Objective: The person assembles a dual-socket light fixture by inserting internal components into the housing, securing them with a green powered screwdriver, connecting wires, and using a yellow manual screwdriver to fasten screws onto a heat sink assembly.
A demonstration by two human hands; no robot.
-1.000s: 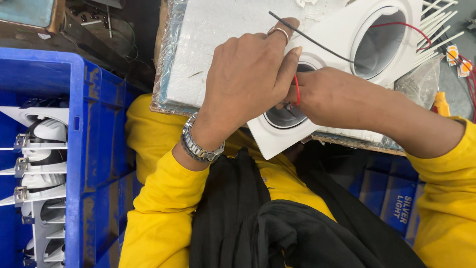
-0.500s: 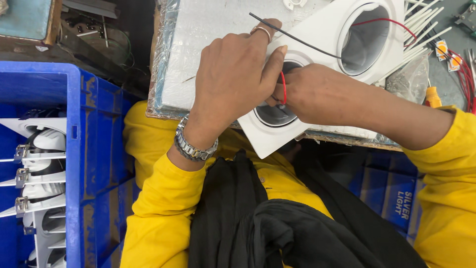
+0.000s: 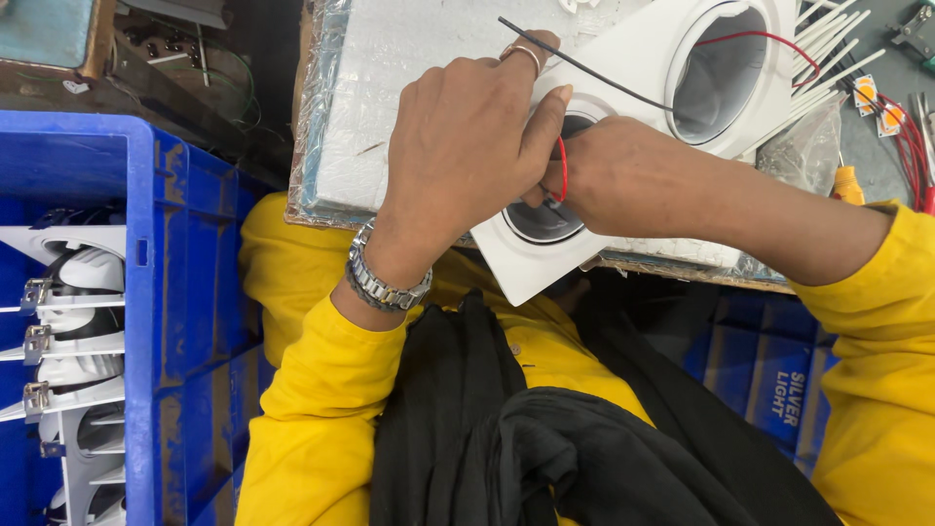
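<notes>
Since the earlier frame your hands have hardly shifted on the fitting; your head has dipped a little, so the work sits lower in view and the red wire's loop now shows between your knuckles.

Nearest you, a black cloth (image 3: 584, 458) lies over your lap, below your yellow sleeves. To your left, the blue crate (image 3: 146, 292) holds a stack of white fittings with metal spring clips; three clips show clearly, the rest are cut off.

Your left hand (image 3: 467, 156), ring and watch on it, curls over the near opening of the white twin downlight frame (image 3: 623, 88), fingers closed down on the ring, likely to steady it. Your right hand (image 3: 633, 180) meets it from the other side, pinched shut on the red wire (image 3: 563, 170), which loops tightly at your fingertips. The frame rests tilted on the foil-wrapped foam pad (image 3: 409, 68), its corner overhanging towards you, which brings the opening within reach.

Two round openings show: one under your hands, one free beyond, with a second red lead inside. One black wire (image 3: 584, 66) crosses above your left hand. Farther right lie white strips, small yellow chips and more red leads.
</notes>
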